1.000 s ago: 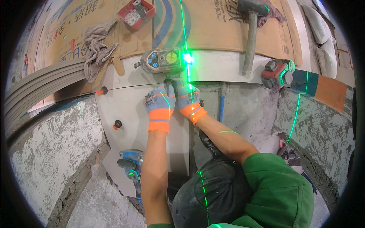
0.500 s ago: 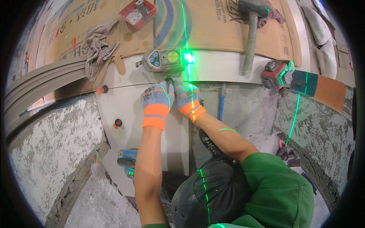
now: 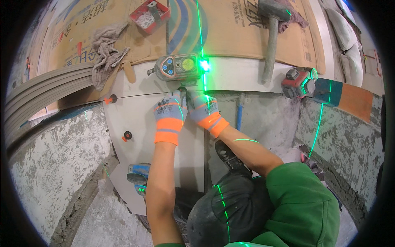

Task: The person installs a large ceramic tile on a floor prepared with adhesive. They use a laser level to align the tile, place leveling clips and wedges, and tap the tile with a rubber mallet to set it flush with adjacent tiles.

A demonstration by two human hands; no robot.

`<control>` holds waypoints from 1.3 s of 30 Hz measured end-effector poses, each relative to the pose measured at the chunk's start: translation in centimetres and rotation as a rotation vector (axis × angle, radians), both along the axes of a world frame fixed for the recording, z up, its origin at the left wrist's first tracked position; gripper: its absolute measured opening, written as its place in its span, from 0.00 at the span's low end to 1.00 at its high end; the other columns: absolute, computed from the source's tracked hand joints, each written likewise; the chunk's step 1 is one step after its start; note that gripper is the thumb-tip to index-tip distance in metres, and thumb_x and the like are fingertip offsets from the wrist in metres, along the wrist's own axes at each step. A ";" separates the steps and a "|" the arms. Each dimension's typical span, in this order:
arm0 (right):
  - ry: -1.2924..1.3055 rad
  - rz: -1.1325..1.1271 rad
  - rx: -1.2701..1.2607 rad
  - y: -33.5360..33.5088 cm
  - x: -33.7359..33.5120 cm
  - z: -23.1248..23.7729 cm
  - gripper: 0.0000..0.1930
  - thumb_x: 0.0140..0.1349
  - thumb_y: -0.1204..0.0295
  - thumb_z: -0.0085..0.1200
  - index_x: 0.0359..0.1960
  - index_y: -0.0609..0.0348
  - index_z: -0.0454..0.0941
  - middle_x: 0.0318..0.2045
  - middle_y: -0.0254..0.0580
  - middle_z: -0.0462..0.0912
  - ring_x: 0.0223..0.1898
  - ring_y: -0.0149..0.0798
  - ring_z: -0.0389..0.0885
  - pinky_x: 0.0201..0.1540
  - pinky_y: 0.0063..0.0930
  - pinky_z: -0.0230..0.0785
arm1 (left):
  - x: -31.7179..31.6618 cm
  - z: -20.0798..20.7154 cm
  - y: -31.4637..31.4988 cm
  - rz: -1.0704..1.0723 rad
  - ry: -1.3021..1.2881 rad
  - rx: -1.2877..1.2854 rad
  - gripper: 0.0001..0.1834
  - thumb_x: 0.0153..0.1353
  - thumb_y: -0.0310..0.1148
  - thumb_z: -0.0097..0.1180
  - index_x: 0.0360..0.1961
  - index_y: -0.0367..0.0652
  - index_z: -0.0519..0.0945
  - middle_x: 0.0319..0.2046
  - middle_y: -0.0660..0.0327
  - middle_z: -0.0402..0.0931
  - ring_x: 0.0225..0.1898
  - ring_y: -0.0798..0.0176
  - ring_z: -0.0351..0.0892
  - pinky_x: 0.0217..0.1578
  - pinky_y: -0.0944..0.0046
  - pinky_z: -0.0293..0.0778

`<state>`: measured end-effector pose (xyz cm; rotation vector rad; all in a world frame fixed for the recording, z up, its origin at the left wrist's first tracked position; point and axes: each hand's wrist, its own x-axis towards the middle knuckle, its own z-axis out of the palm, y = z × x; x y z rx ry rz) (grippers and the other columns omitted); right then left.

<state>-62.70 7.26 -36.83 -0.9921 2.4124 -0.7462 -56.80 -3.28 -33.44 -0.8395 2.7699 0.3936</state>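
Note:
My left hand [image 3: 168, 108] and my right hand [image 3: 202, 109], in grey gloves with orange cuffs, meet at the seam between floor tiles. Their fingers are drawn together around a small dark object [image 3: 184, 89] whose kind I cannot make out. Just beyond it sits a laser level [image 3: 177, 67] with blue buttons and a round green bubble vial. A bright green beam leaves its right side and falls across my right glove. The pale tile [image 3: 142, 111] under my left hand carries two black-and-orange tile leveling knobs, one near the seam [image 3: 110, 99] and one lower down [image 3: 127, 136].
A blue tool [image 3: 138, 173] with a lit display lies left of my left forearm. Farther off are a mallet [image 3: 270, 45], a red box [image 3: 140, 25] of small white pieces, a rag [image 3: 106, 53] and a red laser device [image 3: 293, 86]. Stacked boards [image 3: 53, 91] edge the left.
Both hands have drawn back slightly toward me at the seam. My right wrist has shifted a little to the right, its fingers still close to the left ones.

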 end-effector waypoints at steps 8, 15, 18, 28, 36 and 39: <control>-0.058 0.005 0.026 -0.5 -0.9 -0.1 0.19 0.52 0.70 0.48 0.48 0.50 0.70 0.21 0.47 0.78 0.23 0.49 0.77 0.26 0.40 0.68 | 0.2 -0.3 -0.7 -0.142 0.022 -0.003 0.12 0.50 0.37 0.54 0.35 0.45 0.77 0.29 0.54 0.77 0.29 0.52 0.78 0.29 0.53 0.70; 0.063 0.025 0.025 -0.6 -0.9 -0.8 0.17 0.49 0.72 0.49 0.44 0.51 0.72 0.23 0.43 0.79 0.24 0.47 0.78 0.25 0.40 0.68 | 0.0 -0.3 -0.1 -0.015 0.094 0.003 0.11 0.53 0.40 0.51 0.28 0.44 0.77 0.25 0.53 0.77 0.26 0.50 0.77 0.28 0.53 0.71; 0.081 0.025 0.072 -0.7 -0.8 -1.5 0.15 0.49 0.72 0.50 0.41 0.53 0.72 0.22 0.45 0.78 0.24 0.48 0.78 0.24 0.39 0.68 | -0.5 -0.3 0.7 0.094 0.086 0.011 0.12 0.54 0.41 0.49 0.26 0.44 0.78 0.22 0.52 0.77 0.26 0.49 0.77 0.28 0.53 0.71; 0.133 -0.075 -0.099 -0.1 0.4 -2.1 0.12 0.45 0.74 0.53 0.35 0.56 0.71 0.21 0.47 0.77 0.23 0.50 0.77 0.21 0.38 0.67 | -0.4 0.2 0.6 0.048 0.033 0.021 0.14 0.54 0.43 0.49 0.32 0.44 0.79 0.22 0.52 0.77 0.25 0.49 0.77 0.28 0.53 0.72; -0.017 0.026 -0.026 0.3 -0.1 -1.1 0.16 0.44 0.70 0.55 0.37 0.56 0.71 0.22 0.45 0.77 0.26 0.48 0.78 0.26 0.37 0.68 | 0.0 -0.2 0.5 0.034 0.080 0.029 0.13 0.53 0.41 0.51 0.33 0.45 0.78 0.25 0.54 0.78 0.27 0.51 0.77 0.29 0.54 0.71; 0.014 -0.053 -0.131 0.0 -0.5 -1.1 0.15 0.46 0.72 0.54 0.38 0.56 0.70 0.22 0.46 0.78 0.25 0.47 0.78 0.25 0.35 0.68 | 0.3 -0.2 -0.1 -0.051 0.072 -0.029 0.12 0.52 0.40 0.51 0.33 0.44 0.78 0.25 0.55 0.77 0.27 0.51 0.77 0.30 0.54 0.71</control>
